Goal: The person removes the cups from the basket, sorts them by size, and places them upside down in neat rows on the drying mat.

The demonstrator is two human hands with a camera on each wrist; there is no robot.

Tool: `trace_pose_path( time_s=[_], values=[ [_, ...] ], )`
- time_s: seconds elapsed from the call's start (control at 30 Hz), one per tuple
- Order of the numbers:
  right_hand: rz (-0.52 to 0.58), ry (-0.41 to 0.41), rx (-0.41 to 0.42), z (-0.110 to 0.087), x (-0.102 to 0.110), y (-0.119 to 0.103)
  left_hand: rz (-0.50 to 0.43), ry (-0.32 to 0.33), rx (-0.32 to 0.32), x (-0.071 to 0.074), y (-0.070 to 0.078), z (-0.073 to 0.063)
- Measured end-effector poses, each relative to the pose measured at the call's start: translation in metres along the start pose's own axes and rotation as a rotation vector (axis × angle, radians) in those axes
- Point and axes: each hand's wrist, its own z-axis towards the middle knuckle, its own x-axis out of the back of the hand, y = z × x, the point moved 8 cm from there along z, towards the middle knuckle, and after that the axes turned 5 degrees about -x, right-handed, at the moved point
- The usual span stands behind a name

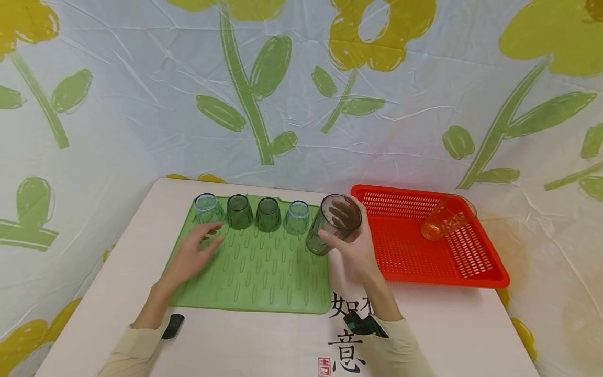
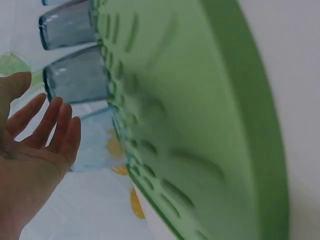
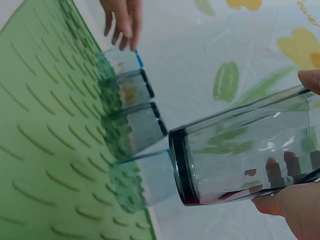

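On the green ribbed mat [image 1: 249, 272], a row of short tumblers runs along the far edge: a blue one [image 1: 209, 208] at the left, two grey ones [image 1: 239, 213] in the middle and a pale blue one [image 1: 297, 219] at the right. Their thick coloured ends face up. My right hand [image 1: 359, 254] grips a taller grey glass [image 3: 240, 150] round its side, tilted, over the mat's right edge beside the pale blue tumbler. My left hand [image 1: 193, 256] has relaxed, spread fingers and holds nothing, close in front of the leftmost tumbler.
A red plastic basket [image 1: 438, 281] with perforated walls stands to the right of the mat. Inside, a clear glass [image 1: 445, 219] leans against its right side. Black writing [image 1: 346, 353] marks the white table near the front. A flower-printed cloth [image 1: 301, 94] hangs behind.
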Motion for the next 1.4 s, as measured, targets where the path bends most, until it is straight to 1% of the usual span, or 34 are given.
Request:
trace_pose_path(
  time_s=[0.07,0.27,0.37,0.53,0.63,0.73,0.8,0.87,0.97,1.03,1.17,1.2,1.4],
  values=[
    [0.011,-0.009,-0.003,0.000,-0.006,0.006,-0.024,-0.011,0.002,-0.005,0.006,0.004],
    [-0.002,-0.043,0.007,0.000,-0.024,0.022,-0.092,-0.045,0.022,-0.021,0.022,0.012],
    [0.016,-0.067,0.018,0.001,-0.034,0.029,-0.161,-0.066,0.030,-0.029,0.030,0.015],
    [0.049,-0.085,0.017,0.002,-0.049,0.040,-0.268,-0.099,0.048,-0.042,0.041,0.018],
    [0.065,-0.086,0.012,0.004,-0.056,0.046,-0.320,-0.132,0.040,-0.051,0.047,0.021],
    [0.092,-0.093,0.007,0.005,-0.063,0.051,-0.366,-0.170,0.015,-0.062,0.053,0.023],
    [0.111,-0.099,-0.003,0.006,-0.068,0.054,-0.385,-0.196,0.008,-0.069,0.055,0.023],
    [0.128,-0.104,-0.011,0.006,-0.071,0.056,-0.389,-0.224,0.025,-0.076,0.057,0.022],
    [0.146,-0.102,-0.018,0.007,-0.074,0.059,-0.372,-0.267,0.075,-0.084,0.059,0.019],
    [0.156,-0.102,-0.018,0.007,-0.075,0.059,-0.365,-0.285,0.087,-0.089,0.060,0.019],
    [0.165,-0.096,-0.041,0.006,-0.073,0.059,-0.386,-0.279,0.076,-0.093,0.061,0.019],
    [0.168,-0.090,-0.051,0.006,-0.072,0.058,-0.391,-0.271,0.084,-0.093,0.061,0.019],
    [0.167,-0.066,-0.121,0.003,-0.058,0.061,-0.410,-0.248,0.181,-0.087,0.053,0.013]
  ],
)
